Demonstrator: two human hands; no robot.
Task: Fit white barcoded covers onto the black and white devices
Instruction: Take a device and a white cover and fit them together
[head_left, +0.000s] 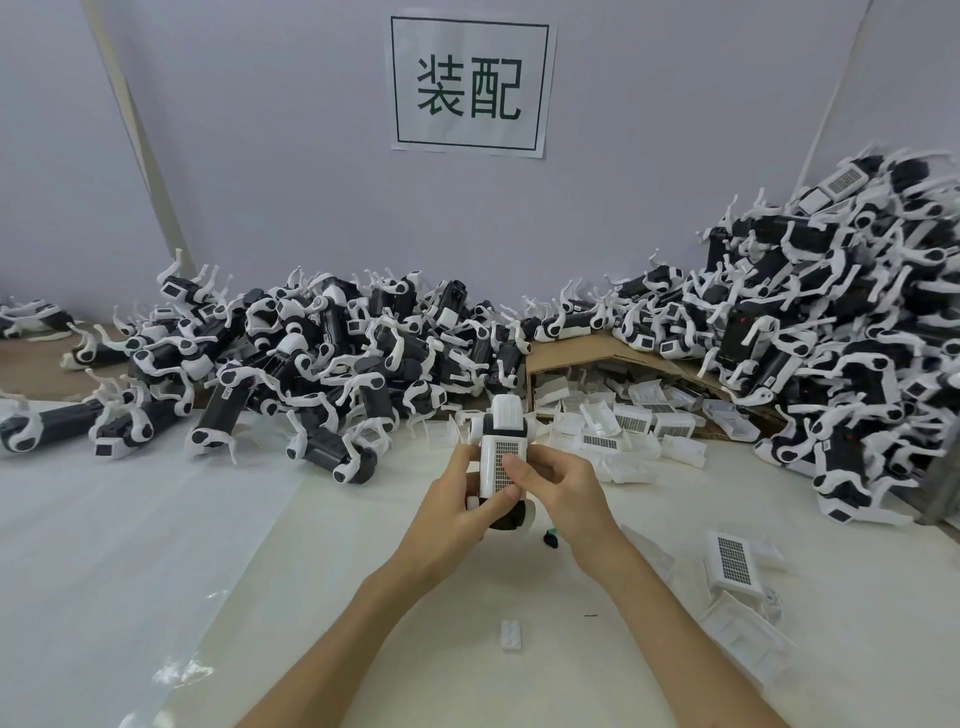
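Both hands meet at the centre of my view, above the table (363, 597). My left hand (451, 512) wraps the device (505, 420) from the left and below, fingers curled round its body and thumb lying across the lower end. My right hand (563, 493) grips it from the right, thumb pressed on the barcode face of the white cover (497, 470). The cover sits on top of the device; I cannot tell whether it is fully seated.

A pile of black and white devices (311, 353) runs along the far left of the table. A taller heap (831, 338) rises at the right. Between them, an open cardboard box (597, 356) on its side spills spare covers (631, 422) just behind the held device.

To the right of my right forearm, one loose cover (732, 560) lies barcode up. A small white clip (510, 635) lies between my forearms. A small dark bit (550, 538) lies just under my right hand. A printed sign (470, 85) hangs on the back wall.
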